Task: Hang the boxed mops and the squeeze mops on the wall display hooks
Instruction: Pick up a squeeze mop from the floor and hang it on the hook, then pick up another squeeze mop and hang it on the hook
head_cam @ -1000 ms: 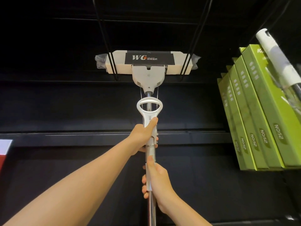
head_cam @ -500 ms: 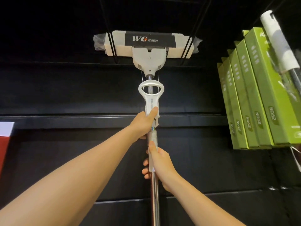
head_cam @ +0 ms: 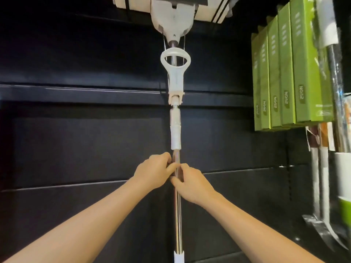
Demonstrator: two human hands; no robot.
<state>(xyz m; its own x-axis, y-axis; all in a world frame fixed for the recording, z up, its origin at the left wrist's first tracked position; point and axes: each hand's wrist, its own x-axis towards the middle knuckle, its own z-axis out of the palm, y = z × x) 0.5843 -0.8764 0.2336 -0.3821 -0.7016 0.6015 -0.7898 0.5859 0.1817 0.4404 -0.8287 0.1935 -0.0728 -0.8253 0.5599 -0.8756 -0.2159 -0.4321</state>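
A squeeze mop (head_cam: 175, 76) hangs upright against the black wall panel (head_cam: 76, 139), its sponge head at the top edge, partly cut off. Both hands meet on its metal pole below the white collar: left hand (head_cam: 154, 170) and right hand (head_cam: 191, 184) have fingers clamped around it. Green boxed mops (head_cam: 290, 73) hang at right.

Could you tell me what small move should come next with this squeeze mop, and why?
Probably let go gently, one hand at a time: the squeeze mop hangs upright with its sponge head on the hook wires, while the left hand and right hand only pinch the metal pole.
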